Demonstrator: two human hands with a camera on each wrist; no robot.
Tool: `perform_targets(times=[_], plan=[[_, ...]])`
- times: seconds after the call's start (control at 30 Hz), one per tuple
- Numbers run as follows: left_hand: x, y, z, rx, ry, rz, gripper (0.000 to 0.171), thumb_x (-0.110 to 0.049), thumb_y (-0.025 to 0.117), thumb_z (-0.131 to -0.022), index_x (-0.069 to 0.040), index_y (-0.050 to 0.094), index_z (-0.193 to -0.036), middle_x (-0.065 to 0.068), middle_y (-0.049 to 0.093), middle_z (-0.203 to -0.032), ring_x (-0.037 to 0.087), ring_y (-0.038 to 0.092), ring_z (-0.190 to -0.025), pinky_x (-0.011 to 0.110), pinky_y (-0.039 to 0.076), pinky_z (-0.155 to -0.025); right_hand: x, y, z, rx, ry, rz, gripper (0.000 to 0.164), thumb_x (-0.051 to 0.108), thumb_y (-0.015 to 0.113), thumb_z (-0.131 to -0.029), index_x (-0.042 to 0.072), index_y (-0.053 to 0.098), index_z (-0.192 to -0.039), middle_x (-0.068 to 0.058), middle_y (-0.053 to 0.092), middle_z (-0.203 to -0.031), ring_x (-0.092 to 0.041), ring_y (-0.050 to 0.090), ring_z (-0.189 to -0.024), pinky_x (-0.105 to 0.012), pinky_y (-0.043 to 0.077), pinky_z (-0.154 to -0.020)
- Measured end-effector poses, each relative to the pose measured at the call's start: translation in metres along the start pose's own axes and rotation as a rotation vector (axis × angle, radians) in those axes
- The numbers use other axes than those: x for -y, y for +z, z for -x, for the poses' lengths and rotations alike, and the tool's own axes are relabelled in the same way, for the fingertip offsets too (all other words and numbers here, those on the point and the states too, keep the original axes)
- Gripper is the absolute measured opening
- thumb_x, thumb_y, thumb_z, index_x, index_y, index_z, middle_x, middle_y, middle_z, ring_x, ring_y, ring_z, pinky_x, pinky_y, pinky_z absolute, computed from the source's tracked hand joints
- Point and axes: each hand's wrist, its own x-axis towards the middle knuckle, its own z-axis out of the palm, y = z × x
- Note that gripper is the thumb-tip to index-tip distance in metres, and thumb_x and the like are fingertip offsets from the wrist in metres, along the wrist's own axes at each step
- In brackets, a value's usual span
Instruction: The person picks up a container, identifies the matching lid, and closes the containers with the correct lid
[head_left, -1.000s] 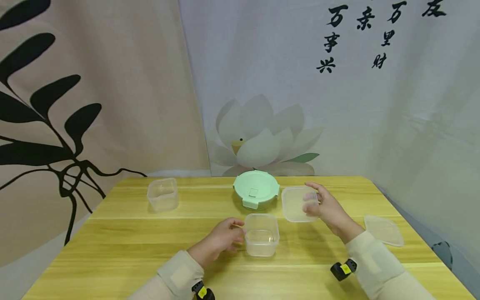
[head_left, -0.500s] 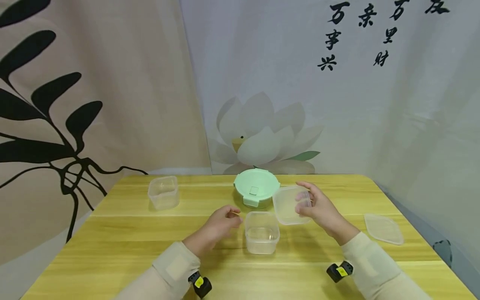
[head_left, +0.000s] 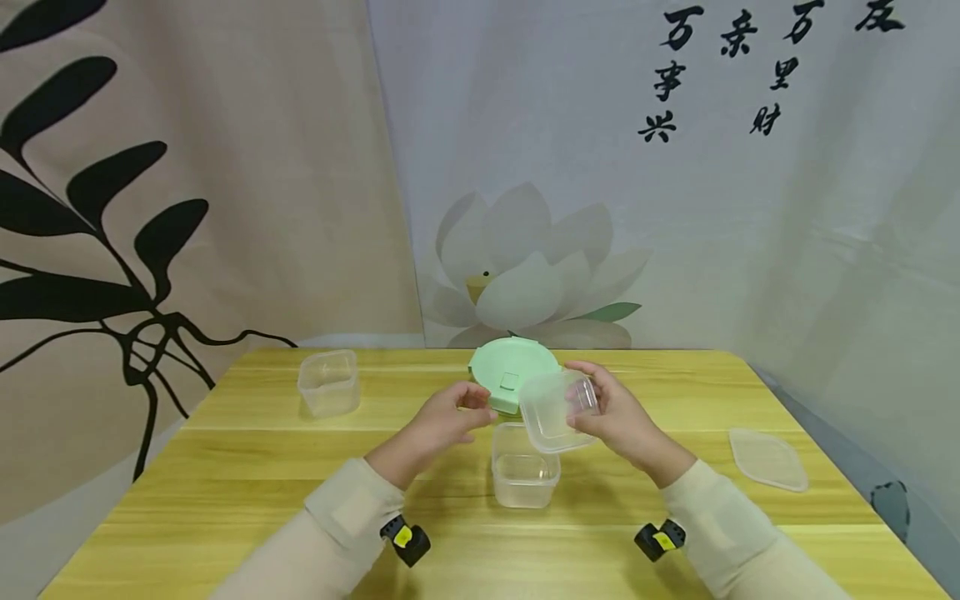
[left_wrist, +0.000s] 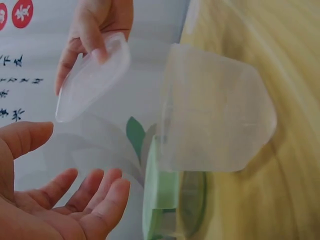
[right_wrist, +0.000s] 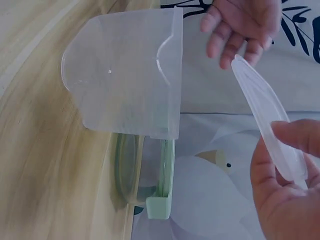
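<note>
My right hand (head_left: pixel 618 421) pinches a clear square plastic lid (head_left: pixel 553 417) between thumb and fingers. The lid is tilted and overlaps the back right of an open clear food container (head_left: pixel 525 483) in the head view. In the right wrist view the thumb presses one face of the lid (right_wrist: pixel 265 115), fingers behind it. My left hand (head_left: pixel 448 421) hovers left of the lid and above the container's left side, its fingers loosely bent around nothing; the left wrist view shows a gap between thumb and fingers. Behind the container stands a round glass bowl with a mint-green clip lid (head_left: pixel 510 362).
A second open clear container (head_left: pixel 328 387) stands at the back left of the wooden table (head_left: pixel 247 517). Another clear lid (head_left: pixel 768 458) lies flat near the right edge. A printed curtain (head_left: pixel 300 167) hangs behind the table.
My right hand has carried the lid leftward until it overlaps the container and the green lid. My left hand has risen away from the container's side toward the lid.
</note>
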Motion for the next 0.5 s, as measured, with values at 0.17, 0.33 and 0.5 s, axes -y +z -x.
perform_targets(times=[0.17,0.33,0.5], plan=[[-0.007,-0.003,-0.004,0.040,0.008,-0.013,0.035,-0.012,0.066,-0.089,-0.001,0.056,-0.121,0.013,0.055,-0.110,0.026,0.060,-0.100,0.044,0.055,-0.081,0.001,0.006,-0.002,0.015,-0.058,0.059,0.067,-0.011,0.060,-0.083,-0.001,0.033,-0.143,-0.025,0.050,-0.117,-0.030,0.055,-0.103,-0.032,0.053,-0.079],[-0.013,-0.005,-0.005,0.100,-0.033,-0.039,0.036,-0.015,0.065,-0.091,-0.001,0.054,-0.122,0.012,0.058,-0.109,0.025,0.063,-0.094,0.040,0.056,-0.075,0.004,0.011,-0.004,0.020,-0.111,0.096,0.065,-0.015,0.059,-0.083,0.000,0.036,-0.142,-0.027,0.043,-0.134,-0.034,0.051,-0.106,-0.025,0.052,-0.071],[-0.020,-0.008,-0.006,0.138,-0.076,-0.034,0.042,-0.018,0.063,-0.092,0.002,0.050,-0.126,0.014,0.059,-0.115,0.026,0.064,-0.095,0.041,0.056,-0.077,0.010,0.017,-0.004,0.001,-0.165,0.186,0.062,-0.014,0.060,-0.084,0.001,0.040,-0.140,-0.025,0.037,-0.144,-0.023,0.049,-0.080,-0.024,0.045,-0.054]])
